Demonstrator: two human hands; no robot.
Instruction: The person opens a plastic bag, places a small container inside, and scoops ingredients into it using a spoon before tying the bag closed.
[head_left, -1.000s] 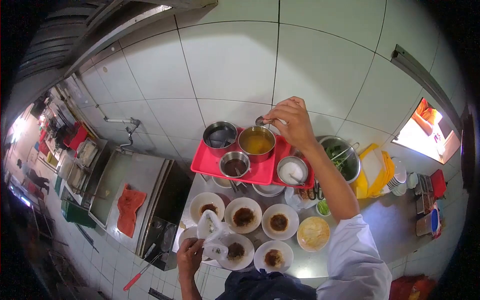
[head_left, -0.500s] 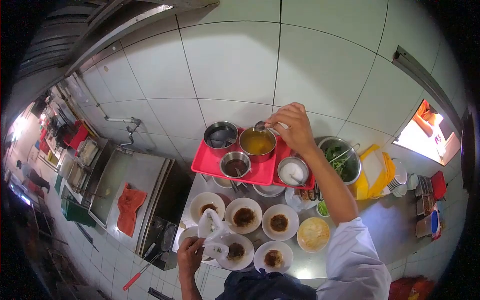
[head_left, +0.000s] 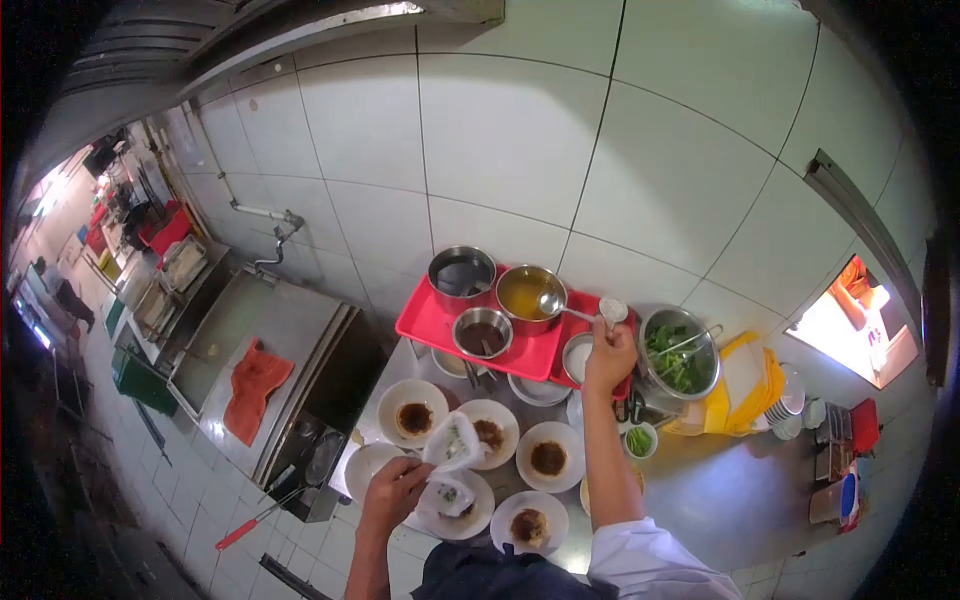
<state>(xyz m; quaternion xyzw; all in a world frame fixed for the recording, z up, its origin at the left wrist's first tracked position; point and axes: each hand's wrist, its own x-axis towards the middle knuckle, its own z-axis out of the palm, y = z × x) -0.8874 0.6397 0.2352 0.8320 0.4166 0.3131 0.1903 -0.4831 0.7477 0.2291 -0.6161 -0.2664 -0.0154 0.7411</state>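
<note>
My right hand (head_left: 612, 355) is closed on the handle end of a metal spoon (head_left: 550, 302), whose bowl is over the rim of a steel bowl of yellow liquid (head_left: 522, 291). Just beyond my fingertips is a small round thing with a white, grainy top (head_left: 613, 308). A steel bowl of white powder (head_left: 576, 352) is partly hidden by this hand. My left hand (head_left: 392, 492) pinches a clear plastic bag (head_left: 456, 446) with pale green bits inside. The bag hangs over white bowls, among them one with dark brown sauce (head_left: 548, 458).
Bowls of dark liquid (head_left: 462, 272) and brown sauce (head_left: 482, 333) stand on a red tray (head_left: 420, 318). To the right are a steel bowl of leafy greens (head_left: 680, 352), yellow packaging (head_left: 752, 375) and stacked plates (head_left: 790, 400). An orange cloth (head_left: 255, 390) lies on the left counter.
My right hand has drawn back from above the yellow liquid toward the white powder, still with the spoon. The bag has shifted slightly rightward in my left hand. The view has turned.
</note>
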